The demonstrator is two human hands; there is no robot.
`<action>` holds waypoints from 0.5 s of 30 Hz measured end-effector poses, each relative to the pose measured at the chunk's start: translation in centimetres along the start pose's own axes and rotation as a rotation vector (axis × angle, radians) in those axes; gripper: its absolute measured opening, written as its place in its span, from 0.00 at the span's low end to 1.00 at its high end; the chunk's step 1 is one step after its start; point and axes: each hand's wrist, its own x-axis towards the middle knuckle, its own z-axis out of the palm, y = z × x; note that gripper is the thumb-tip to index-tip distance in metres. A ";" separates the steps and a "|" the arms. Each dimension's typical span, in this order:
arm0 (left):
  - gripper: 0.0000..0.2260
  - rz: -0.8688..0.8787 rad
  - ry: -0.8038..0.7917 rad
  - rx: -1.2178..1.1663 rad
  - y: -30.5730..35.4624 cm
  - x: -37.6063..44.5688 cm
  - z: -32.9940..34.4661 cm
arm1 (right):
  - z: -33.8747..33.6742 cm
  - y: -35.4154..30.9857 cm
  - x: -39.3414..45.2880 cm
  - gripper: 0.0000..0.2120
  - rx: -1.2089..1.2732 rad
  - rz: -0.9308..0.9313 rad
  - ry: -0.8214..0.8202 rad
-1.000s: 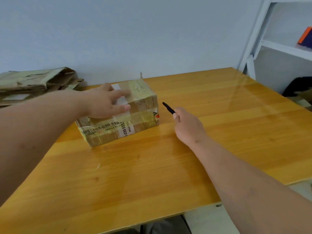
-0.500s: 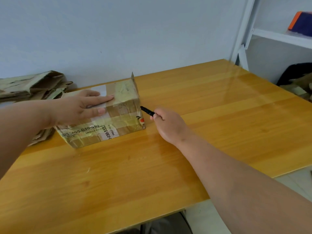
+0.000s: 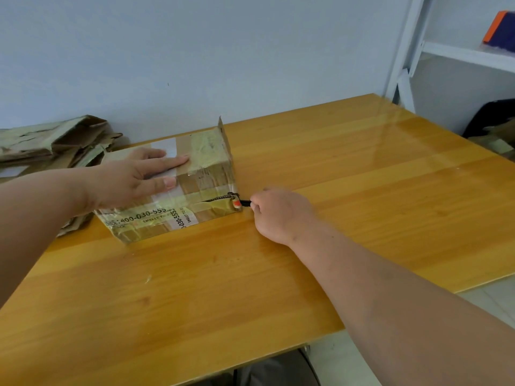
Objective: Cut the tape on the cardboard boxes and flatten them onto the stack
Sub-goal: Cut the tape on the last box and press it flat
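A taped brown cardboard box (image 3: 200, 174) lies on the wooden table (image 3: 362, 204), left of centre. My left hand (image 3: 133, 179) presses flat on its top, fingers straight. My right hand (image 3: 281, 213) grips a thin black cutter (image 3: 244, 203) whose tip is in the tape seam at the box's near right corner. A short slit shows in the tape along the front face. Flattened cardboard (image 3: 55, 143) is stacked at the far left against the wall.
A white metal shelf unit (image 3: 434, 51) stands at the table's far right with an orange and blue item (image 3: 501, 29) on it. A dark bag and cardboard (image 3: 493, 126) lie on the floor beyond the right edge.
My right hand moved left and brought the cutter from beside the box into the tape at its near right corner. My left hand stays pressed on the box top.
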 end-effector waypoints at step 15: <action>0.28 -0.331 0.212 0.315 5.0 2.0 0.7 | -1.1 0.0 -0.5 0.17 0.337 0.240 0.189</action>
